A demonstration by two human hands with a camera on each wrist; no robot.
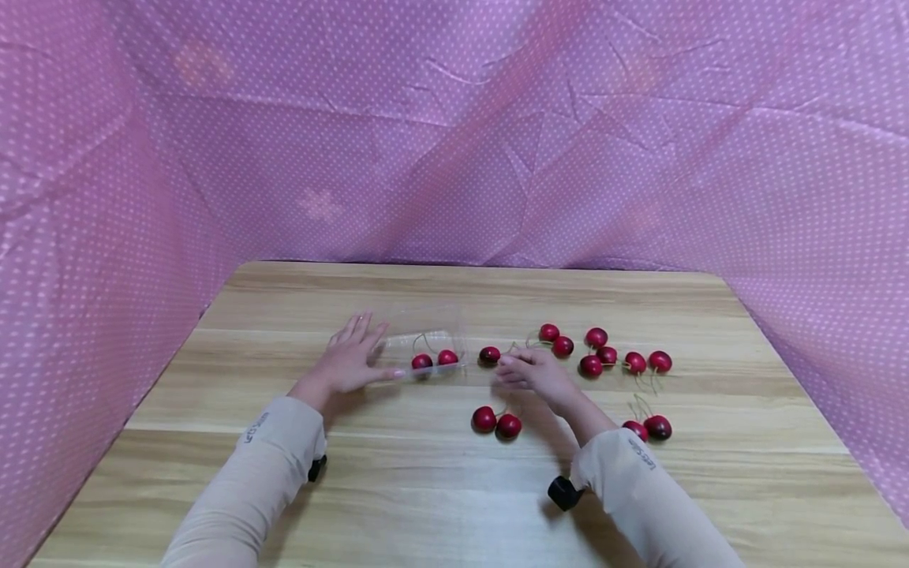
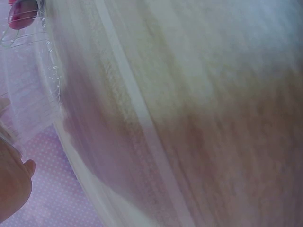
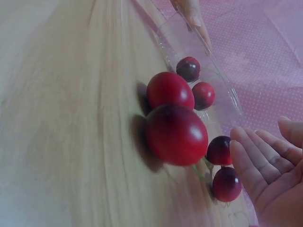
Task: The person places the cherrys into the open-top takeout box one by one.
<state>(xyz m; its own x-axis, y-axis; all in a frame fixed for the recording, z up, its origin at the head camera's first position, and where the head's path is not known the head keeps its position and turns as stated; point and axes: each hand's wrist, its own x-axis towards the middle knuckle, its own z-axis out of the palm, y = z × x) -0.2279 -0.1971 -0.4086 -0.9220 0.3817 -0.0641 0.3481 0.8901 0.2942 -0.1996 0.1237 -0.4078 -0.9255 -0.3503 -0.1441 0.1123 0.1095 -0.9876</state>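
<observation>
A clear plastic box (image 1: 426, 319) stands left of the table's middle with two cherries (image 1: 422, 362) inside, their stems upward. My left hand (image 1: 348, 359) rests at the box's left side, fingers spread and thumb along its front edge. Right of the box, my right hand (image 1: 536, 375) hovers beside a dark red cherry (image 1: 489, 356), fingertips close to its stem. In the right wrist view the right hand (image 3: 272, 172) has straight fingers and nothing in the palm, next to two cherries (image 3: 227, 184). The left wrist view catches only part of the left hand (image 2: 14, 182).
A pair of cherries (image 1: 484, 419) lies in front of the right hand. Several more cherries (image 1: 596, 338) are scattered to the right, with another pair (image 1: 657, 427) near the right sleeve. Pink dotted cloth (image 1: 454, 158) hangs behind the wooden table (image 1: 398, 489).
</observation>
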